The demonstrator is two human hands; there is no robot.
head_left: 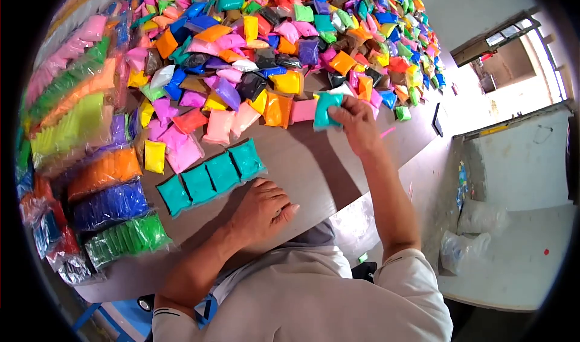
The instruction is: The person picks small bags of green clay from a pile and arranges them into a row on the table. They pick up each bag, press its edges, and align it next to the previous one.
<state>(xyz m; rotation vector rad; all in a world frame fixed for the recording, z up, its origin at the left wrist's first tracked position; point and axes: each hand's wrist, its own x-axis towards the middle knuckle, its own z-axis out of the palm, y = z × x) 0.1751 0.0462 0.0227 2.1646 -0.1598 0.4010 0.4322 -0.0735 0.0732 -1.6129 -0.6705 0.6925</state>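
At the near fringe of the heap of coloured packets (pixel 284 28), toward the right edge of the table (pixel 320 173), the right hand (pixel 357 123) has its fingers pinched closed on a teal packet (pixel 325 109), which sits just beside a pink packet (pixel 303 110) and looks barely clear of the tabletop. The left hand (pixel 263 209) lies palm down on bare wood near the front edge, fingers loosely spread and holding nothing, just beside a row of four teal packets (pixel 211 174) laid edge to edge. To my eye the lift goes best with a grip on the packet's corner rather than its soft middle, drawn straight up so the neighbouring packets are not dragged along. Along the left edge, bundled bags (pixel 106 173) of single colours are stacked, but the lens bends and cuts them off. Whether the thumb is under the teal packet is hidden by the fingers, the far end of the heap blurs together, and any print on the packets is too small to read
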